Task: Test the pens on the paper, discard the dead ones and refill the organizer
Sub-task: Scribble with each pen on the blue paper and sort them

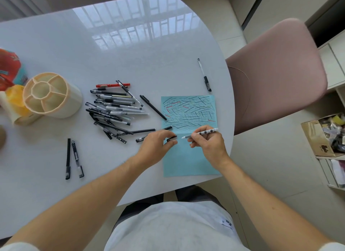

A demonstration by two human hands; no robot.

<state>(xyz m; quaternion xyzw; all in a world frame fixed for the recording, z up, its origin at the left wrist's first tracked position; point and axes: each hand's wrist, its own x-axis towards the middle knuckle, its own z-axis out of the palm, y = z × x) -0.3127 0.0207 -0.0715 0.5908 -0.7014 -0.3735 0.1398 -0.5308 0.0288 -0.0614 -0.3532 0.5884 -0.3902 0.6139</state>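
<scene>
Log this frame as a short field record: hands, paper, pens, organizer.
right hand: grips white patterned pen, tip over the paper
left hand: pinches black cap at the paper's left edge
paper: blue, upper half covered in black and red test lines, lower half bare
pen pile: loose on table, between organizer and paper
organizer: upright, compartments empty
pair of pens: set apart, near edge
single pen: beyond the paper

Home room: glossy table, pink chair.

Red packet cut by left edge; cardboard box by right.
</scene>
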